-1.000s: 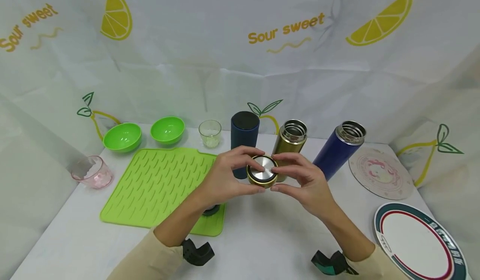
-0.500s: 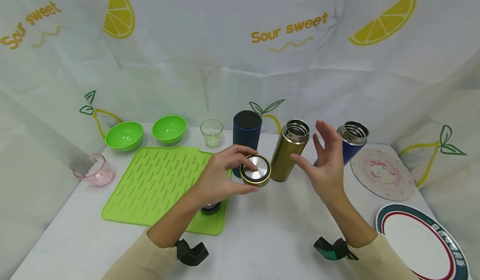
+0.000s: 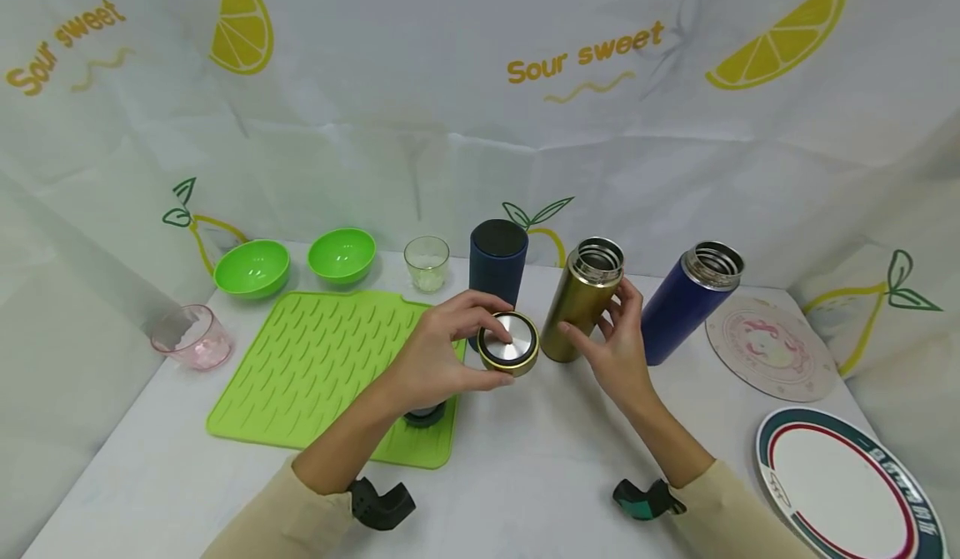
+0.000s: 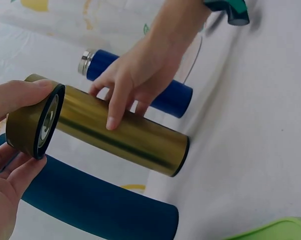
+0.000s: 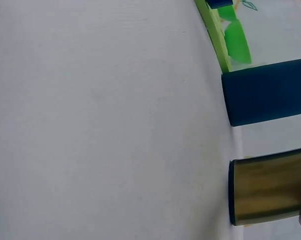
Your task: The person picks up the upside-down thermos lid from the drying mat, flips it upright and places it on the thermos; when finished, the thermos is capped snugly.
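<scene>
My left hand (image 3: 442, 351) grips a gold lid (image 3: 508, 342) with a steel top, held just left of the open gold flask (image 3: 581, 301). My right hand (image 3: 615, 342) wraps the flask's body, thumb on its near side and fingers on its far side. In the left wrist view the lid (image 4: 33, 122) sits between my left thumb and fingers, and the right hand (image 4: 135, 82) lays its fingers on the gold flask (image 4: 125, 135). Only the flask's base (image 5: 270, 185) appears in the right wrist view.
A dark blue tumbler (image 3: 497, 263) stands behind the lid, an open blue flask (image 3: 686, 305) right of the gold one. A green mat (image 3: 322, 359) with a small dark lid (image 3: 423, 415), two green bowls (image 3: 252, 267), a clear glass (image 3: 426, 263) and a pink glass (image 3: 187, 338) lie left. Plates (image 3: 840, 480) lie right.
My right hand let go of the lid, swung out to the right with fingers spread, then closed on the gold flask. The left hand kept the lid and lowered it slightly.
</scene>
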Tool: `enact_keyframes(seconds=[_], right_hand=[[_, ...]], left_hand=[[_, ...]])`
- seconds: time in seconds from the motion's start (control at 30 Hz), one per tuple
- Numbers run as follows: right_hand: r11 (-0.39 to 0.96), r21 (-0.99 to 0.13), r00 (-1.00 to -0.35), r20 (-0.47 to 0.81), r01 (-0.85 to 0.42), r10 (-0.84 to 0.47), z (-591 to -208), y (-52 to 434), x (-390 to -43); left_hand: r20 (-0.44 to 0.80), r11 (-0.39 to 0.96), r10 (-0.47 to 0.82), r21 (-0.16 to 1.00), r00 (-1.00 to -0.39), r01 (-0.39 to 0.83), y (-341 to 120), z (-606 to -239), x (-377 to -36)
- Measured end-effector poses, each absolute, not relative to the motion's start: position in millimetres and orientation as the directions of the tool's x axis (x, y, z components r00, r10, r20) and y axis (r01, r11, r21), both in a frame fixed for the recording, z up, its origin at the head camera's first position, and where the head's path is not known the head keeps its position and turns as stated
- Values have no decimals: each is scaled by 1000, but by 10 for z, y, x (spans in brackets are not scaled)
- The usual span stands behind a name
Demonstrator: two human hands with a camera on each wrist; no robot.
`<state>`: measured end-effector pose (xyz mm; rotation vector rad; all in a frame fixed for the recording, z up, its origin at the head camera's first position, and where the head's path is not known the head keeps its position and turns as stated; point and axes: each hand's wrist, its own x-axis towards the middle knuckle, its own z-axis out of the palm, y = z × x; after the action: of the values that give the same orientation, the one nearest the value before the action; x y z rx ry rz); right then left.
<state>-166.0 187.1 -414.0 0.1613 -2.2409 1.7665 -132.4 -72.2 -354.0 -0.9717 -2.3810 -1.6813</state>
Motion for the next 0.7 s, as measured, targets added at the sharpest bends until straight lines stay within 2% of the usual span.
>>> enact_keyframes(seconds=[0.4, 0.7], right_hand=[[362, -894, -948, 309, -265, 70, -4211, 1875, -1651], [381, -875, -945, 327, -300, 6, -4166, 1931, -1686]], left_hand=[[392, 206, 447, 829, -804, 519, -708, -3551, -1333], [400, 200, 451, 826, -798, 527, -678, -3523, -1345]])
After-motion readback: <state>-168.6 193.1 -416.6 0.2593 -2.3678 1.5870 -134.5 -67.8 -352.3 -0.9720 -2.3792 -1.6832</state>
